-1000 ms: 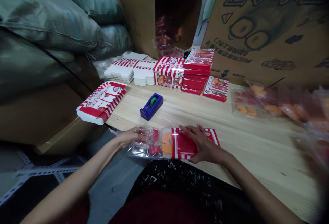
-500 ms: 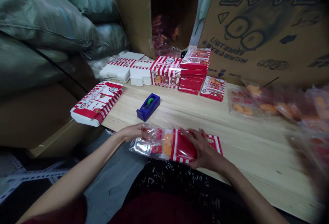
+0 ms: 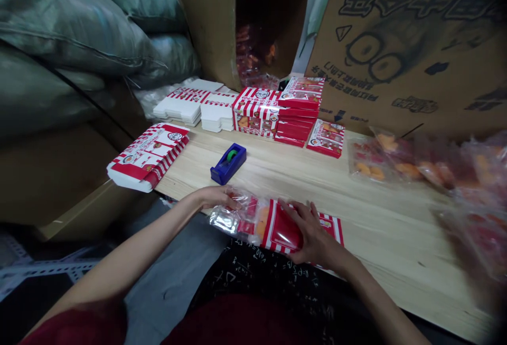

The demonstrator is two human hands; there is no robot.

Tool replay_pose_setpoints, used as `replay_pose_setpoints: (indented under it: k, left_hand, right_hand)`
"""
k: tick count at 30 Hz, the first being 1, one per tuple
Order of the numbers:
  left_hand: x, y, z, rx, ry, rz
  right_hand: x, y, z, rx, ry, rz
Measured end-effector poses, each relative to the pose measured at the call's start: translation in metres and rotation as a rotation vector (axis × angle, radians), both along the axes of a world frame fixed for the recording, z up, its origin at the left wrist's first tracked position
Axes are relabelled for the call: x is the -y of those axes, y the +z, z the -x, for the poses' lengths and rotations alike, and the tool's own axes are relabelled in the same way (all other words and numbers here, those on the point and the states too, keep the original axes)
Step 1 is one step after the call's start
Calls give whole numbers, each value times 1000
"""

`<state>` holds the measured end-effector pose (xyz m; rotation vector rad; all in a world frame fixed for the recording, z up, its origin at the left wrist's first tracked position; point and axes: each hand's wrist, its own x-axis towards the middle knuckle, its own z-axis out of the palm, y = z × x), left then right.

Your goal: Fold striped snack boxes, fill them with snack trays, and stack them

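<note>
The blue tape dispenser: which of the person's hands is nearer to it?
Left. The left hand is at the clear pack, just on the person's side of the dispenser; the right hand is farther off, to the right, on the red box.

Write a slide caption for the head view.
Left hand grips a clear plastic pack partly covered by the red-and-white carton held by the right hand, a blue tape dispenser beyond.

Prob. a small packing workshop w/ storage: stuffed sacks [image 3: 67, 33] piled L, lg cardboard box [image 3: 388, 91] far R, stacked printed cartons [image 3: 152, 149], tape dispenser [image 3: 228, 164] & bagged pcs [image 3: 404, 168] on wood-look table [image 3: 293, 168].
</note>
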<state>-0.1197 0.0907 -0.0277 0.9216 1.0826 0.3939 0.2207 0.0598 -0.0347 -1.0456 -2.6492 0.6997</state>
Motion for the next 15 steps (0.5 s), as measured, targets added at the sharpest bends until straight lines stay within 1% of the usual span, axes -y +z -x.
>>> replay_pose_setpoints:
  k: [3, 5, 7, 9, 12, 14, 15]
  left_hand:
    - [-5, -12, -31, 7, 8, -44]
    - [-5, -18, -51, 8, 54, -81]
    - [-1, -20, -63, 0, 120, -135]
    - [5, -16, -61, -28, 207, -210]
    - [13, -3, -43, -166, 355, -420]
    - [19, 7, -34, -254, 395, -533]
    - [21, 11, -33, -279, 396, -561]
  right_hand:
    - [1, 1, 4, 1, 3, 13]
    - [1, 0, 6, 2, -25, -7]
    - [0, -2, 6, -11, -64, -38]
    - [-1, -3, 5, -31, -100, -62]
    - [-1, -4, 2, -53, -138, -86]
    - [2, -2, 2, -69, -156, -116]
    - [4, 0, 4, -80, -164, -135]
